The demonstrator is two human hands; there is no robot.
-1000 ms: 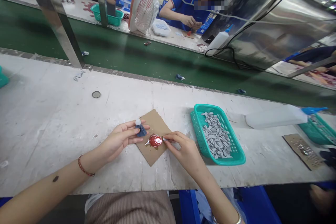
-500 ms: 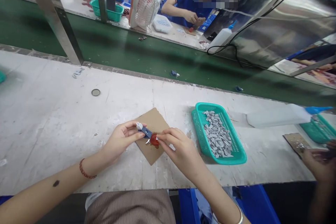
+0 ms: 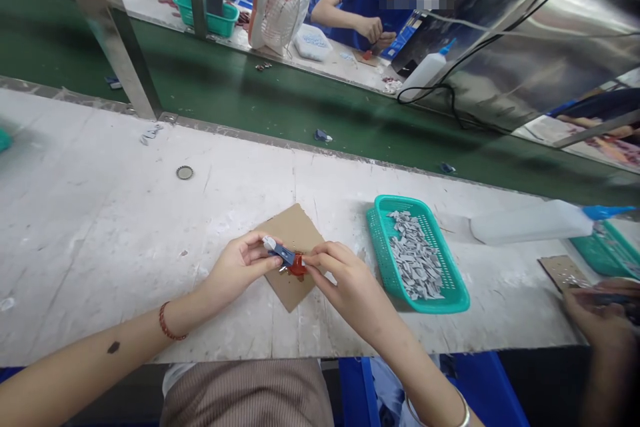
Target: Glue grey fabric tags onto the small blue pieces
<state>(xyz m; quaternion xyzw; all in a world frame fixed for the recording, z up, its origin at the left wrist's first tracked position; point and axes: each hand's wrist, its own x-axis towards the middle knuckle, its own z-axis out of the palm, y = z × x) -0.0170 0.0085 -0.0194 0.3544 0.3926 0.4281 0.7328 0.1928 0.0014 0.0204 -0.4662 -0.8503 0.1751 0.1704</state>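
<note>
My left hand (image 3: 239, 268) is closed around a small dark blue piece with a pale grey end (image 3: 283, 253), tilted over a square of brown cardboard (image 3: 290, 299). The thumb and fingers of my right hand (image 3: 345, 273) are pinched together on what looks like a small light grey piece (image 3: 304, 261), mostly hidden by the fingertips. Between the two hands, on the cardboard, sits a small red dish or cap (image 3: 298, 267). The blue piece's lower end is right at this red dish; I cannot tell whether they touch.
Right of my hand stands a green basket (image 3: 457, 305) of grey chips (image 3: 415, 257). Beyond it lies a white squeeze bottle (image 3: 530, 221) with a blue tip. A bottle cap (image 3: 185, 172) rests at left. Behind runs a green belt (image 3: 225, 97). A co-worker's hands (image 3: 600, 310) are at far right.
Both hands keep their holds, with the blue piece shifted slightly right and down. On the belt, the small blue pieces have moved left, and another shows at far left.
</note>
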